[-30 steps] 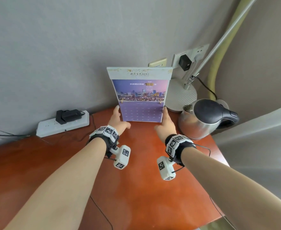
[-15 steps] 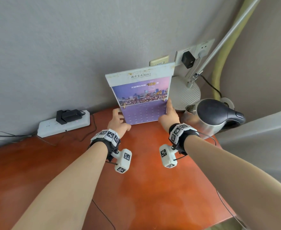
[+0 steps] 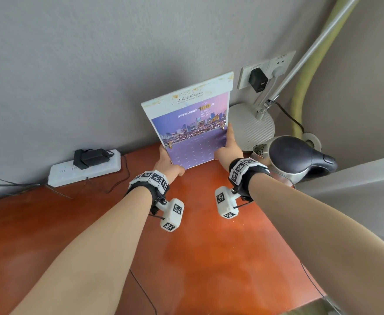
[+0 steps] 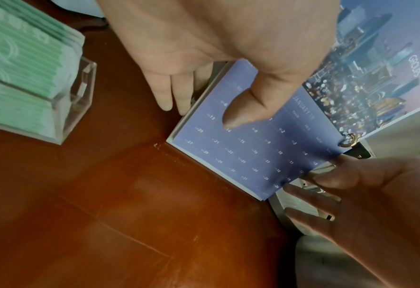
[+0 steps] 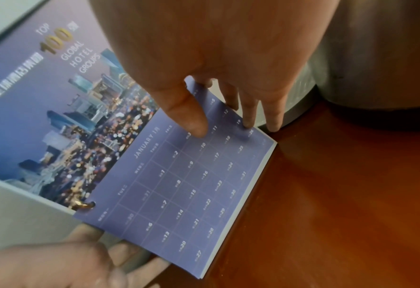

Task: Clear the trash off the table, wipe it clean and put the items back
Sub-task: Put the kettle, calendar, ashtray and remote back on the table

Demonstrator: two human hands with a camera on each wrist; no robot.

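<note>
A purple desk calendar (image 3: 191,123) with a city photo stands tilted at the back of the red-brown table (image 3: 186,246), close to the wall. My left hand (image 3: 166,162) pinches its lower left edge. The left thumb (image 4: 243,109) lies on the date page and the fingers (image 4: 169,93) reach behind. My right hand (image 3: 228,148) holds the right edge, with its thumb (image 5: 191,120) on the front and its fingers (image 5: 250,120) behind. The calendar's (image 5: 179,185) lower corner is at the tabletop; I cannot tell if it touches.
A steel kettle (image 3: 295,158) with a black lid and a white lamp base (image 3: 252,128) stand right of the calendar. A white power strip (image 3: 84,167) lies at the back left. A clear box of green packets (image 4: 31,68) sits left of my left hand. Wall sockets (image 3: 266,69) are above.
The calendar has gone from square-on to tilted, its right side higher, and sits nearer the wall. My right hand has slid up its right edge.
</note>
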